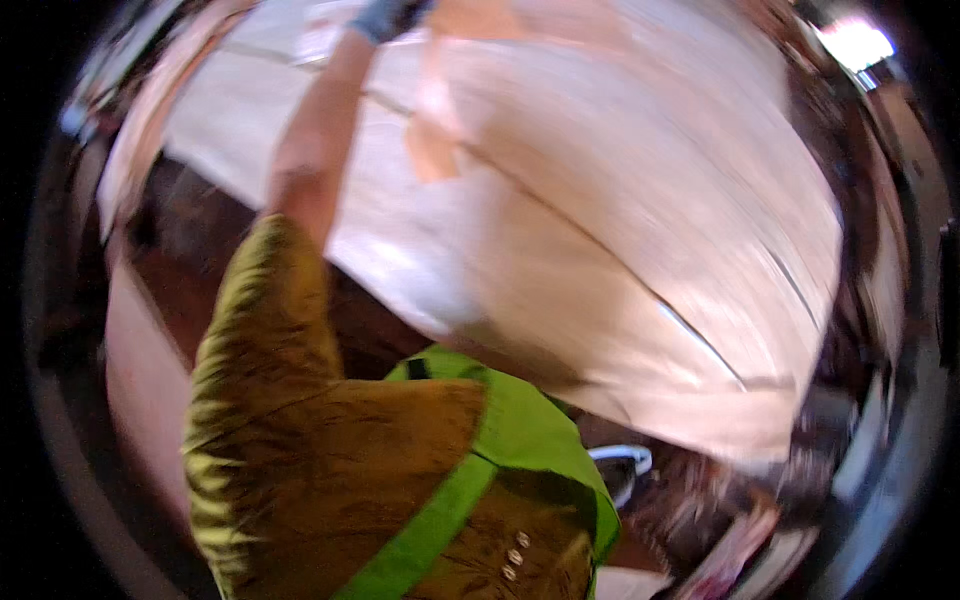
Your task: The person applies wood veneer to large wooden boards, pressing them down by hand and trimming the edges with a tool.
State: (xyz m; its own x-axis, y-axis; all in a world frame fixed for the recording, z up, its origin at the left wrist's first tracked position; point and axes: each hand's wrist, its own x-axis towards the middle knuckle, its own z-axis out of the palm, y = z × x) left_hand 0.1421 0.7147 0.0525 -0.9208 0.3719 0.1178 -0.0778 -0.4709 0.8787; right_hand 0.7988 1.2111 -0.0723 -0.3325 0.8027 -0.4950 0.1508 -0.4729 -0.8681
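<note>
My left arm reaches forward from a mustard-brown sleeve over a broad pale, sheet-like surface. At the top edge of the view, my left hand wears what looks like a blue-and-dark glove. Blur and the picture's edge hide its fingers, so I cannot make out whether it holds anything. Close to the hand, an orange-tan flat piece lies on the pale surface. Long dark seams or slits run diagonally across that surface. My right hand does not show.
A bright green apron covers my front. Beyond the surface's near right corner lie a light-blue loop-shaped thing and blurred clutter. A pinkish board stands at the left. A bright light shines at the far right.
</note>
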